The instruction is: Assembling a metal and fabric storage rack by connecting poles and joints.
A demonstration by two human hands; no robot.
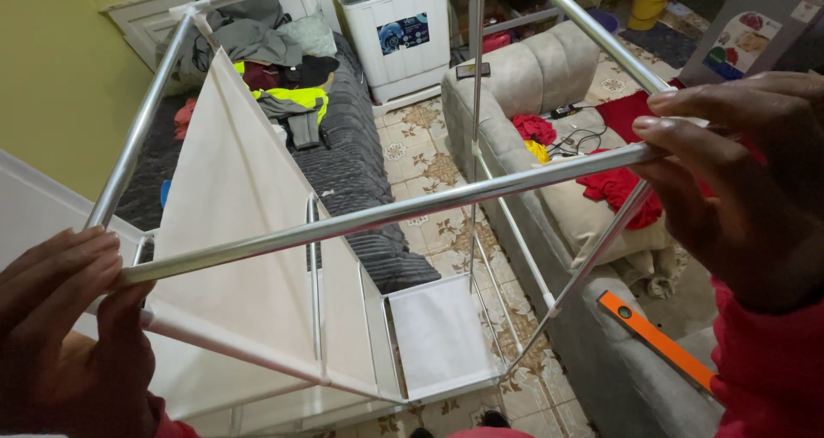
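Frame (481, 232) of thin silver metal tubes fills the middle of the view, tipped up over the tiled floor (429, 155) between a dark sofa (352, 172) on the left and a beige sofa (558, 78) on the right. Cream fabric panel (232, 258) hangs slack inside its left half. The near crossbar (386, 213) runs from lower left to upper right, and both hands hold it at its 2 ends. The left hand (64, 335) has its grip closed around the bar's near-left end; the right hand (738, 172) pinches the far-right end with its fingertips at the corner joint. The tubes look light and stiff but smooth, so likely slippery; the push-fit corners may pull apart, so holding close to the joints seems soundest. An orange spirit level (657, 337) lies on the beige sofa's arm.
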